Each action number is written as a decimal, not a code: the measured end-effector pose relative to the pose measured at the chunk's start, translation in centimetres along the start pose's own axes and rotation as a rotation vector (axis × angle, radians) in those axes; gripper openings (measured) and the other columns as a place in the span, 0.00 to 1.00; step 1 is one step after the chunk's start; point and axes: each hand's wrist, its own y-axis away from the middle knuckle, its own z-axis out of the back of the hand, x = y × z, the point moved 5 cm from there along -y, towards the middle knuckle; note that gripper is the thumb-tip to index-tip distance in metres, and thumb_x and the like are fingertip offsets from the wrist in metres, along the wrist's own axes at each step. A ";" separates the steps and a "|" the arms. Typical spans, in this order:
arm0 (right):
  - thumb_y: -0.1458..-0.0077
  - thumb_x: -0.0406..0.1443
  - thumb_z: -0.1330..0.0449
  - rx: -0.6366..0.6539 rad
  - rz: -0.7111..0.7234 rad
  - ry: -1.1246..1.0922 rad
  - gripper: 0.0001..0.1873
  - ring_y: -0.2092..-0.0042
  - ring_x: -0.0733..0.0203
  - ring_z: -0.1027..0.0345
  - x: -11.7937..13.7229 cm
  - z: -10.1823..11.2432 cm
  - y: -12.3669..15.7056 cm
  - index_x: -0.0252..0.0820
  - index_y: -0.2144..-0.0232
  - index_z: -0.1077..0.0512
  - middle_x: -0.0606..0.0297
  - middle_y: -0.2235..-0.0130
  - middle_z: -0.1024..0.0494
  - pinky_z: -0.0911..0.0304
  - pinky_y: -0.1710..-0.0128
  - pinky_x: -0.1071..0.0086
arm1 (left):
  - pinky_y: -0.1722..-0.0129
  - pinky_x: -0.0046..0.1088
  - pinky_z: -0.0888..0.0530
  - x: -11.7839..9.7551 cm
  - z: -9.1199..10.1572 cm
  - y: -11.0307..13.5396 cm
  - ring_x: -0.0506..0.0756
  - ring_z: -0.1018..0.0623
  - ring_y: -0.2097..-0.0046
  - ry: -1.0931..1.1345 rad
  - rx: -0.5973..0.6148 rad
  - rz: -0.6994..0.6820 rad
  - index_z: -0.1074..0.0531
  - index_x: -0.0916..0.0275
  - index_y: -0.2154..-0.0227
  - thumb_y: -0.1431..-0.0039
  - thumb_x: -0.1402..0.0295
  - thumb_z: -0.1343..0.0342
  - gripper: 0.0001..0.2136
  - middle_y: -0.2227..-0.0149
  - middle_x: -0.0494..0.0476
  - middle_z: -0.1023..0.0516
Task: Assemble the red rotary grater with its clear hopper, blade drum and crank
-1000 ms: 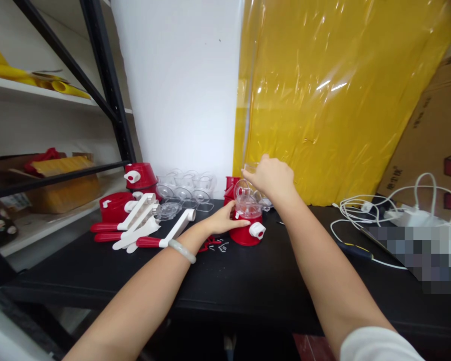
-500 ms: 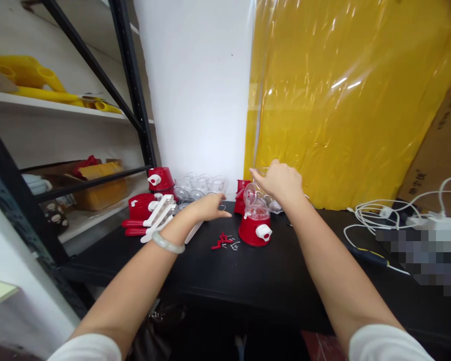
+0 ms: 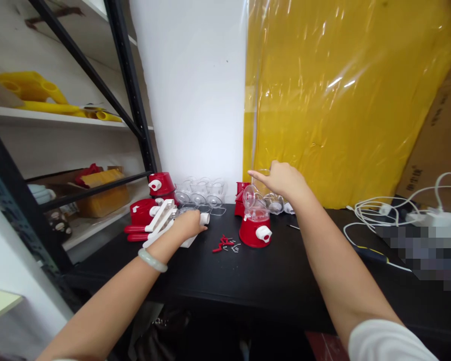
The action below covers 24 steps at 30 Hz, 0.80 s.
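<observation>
My left hand is closed around a white cylindrical plastic part, whose end shows past the fingers. White-and-red handle-like parts lie beside it. My right hand is raised behind a red base with a white side knob. Its thumb is stretched out to the left, apart from the fingers, which are mostly hidden behind the hand. Under that hand sit clear plastic parts. A clear round lid stands tilted up on the red base. Small red pieces and screws lie between my hands.
More red bases are stacked at the left, with clear cups along the wall. A black shelf rack bounds the left side. White cables and a screwdriver-like tool lie on the right of the black table.
My left hand has moved left and down and closed on the white cylindrical part. My right hand stays nearly where it was. The view has shifted slightly.
</observation>
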 end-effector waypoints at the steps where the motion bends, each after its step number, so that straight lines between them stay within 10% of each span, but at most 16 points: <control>1: 0.54 0.69 0.58 0.023 0.017 -0.032 0.46 0.59 0.43 0.26 -0.5 -0.1 -0.4 0.34 0.65 0.27 0.41 0.64 0.22 0.35 0.61 0.58 | 0.58 0.37 0.28 -0.1 0.0 0.0 0.67 0.22 0.54 -0.010 -0.006 0.004 0.28 0.66 0.59 0.47 0.58 0.41 0.18 0.57 0.71 0.22; 8: 0.36 0.51 0.59 -0.180 -0.228 0.000 0.32 0.51 0.45 0.29 -13.6 -1.7 -4.3 0.31 0.59 0.26 0.40 0.56 0.22 0.39 0.52 0.59 | 0.58 0.40 0.28 -0.9 0.7 0.6 0.69 0.22 0.54 -0.061 -0.022 0.009 0.28 0.67 0.59 0.45 0.61 0.42 0.15 0.57 0.72 0.23; 12: 0.39 0.37 0.49 -0.016 -0.363 -0.020 0.21 0.45 0.48 0.33 -20.7 -7.0 -4.4 0.26 0.50 0.29 0.40 0.47 0.27 0.41 0.47 0.63 | 0.52 0.42 0.29 -3.9 4.0 1.8 0.67 0.24 0.51 0.044 -0.248 -0.191 0.32 0.67 0.50 0.42 0.55 0.46 0.23 0.53 0.71 0.25; 17: 0.42 0.40 0.44 0.078 -0.444 -0.070 0.26 0.42 0.49 0.34 -22.6 -12.1 -4.0 0.29 0.46 0.32 0.43 0.44 0.29 0.40 0.46 0.64 | 0.43 0.45 0.34 -8.4 7.7 1.7 0.65 0.33 0.40 0.449 -0.454 -0.431 0.46 0.64 0.38 0.40 0.49 0.51 0.32 0.40 0.70 0.35; 24: 0.54 0.47 0.34 0.116 -0.668 -0.138 0.34 0.49 0.40 0.29 -23.9 -15.0 -2.2 0.25 0.52 0.31 0.35 0.53 0.25 0.32 0.55 0.58 | 0.40 0.48 0.38 -10.8 7.6 0.4 0.66 0.37 0.38 0.616 -0.547 -0.457 0.47 0.68 0.40 0.40 0.51 0.48 0.33 0.40 0.74 0.38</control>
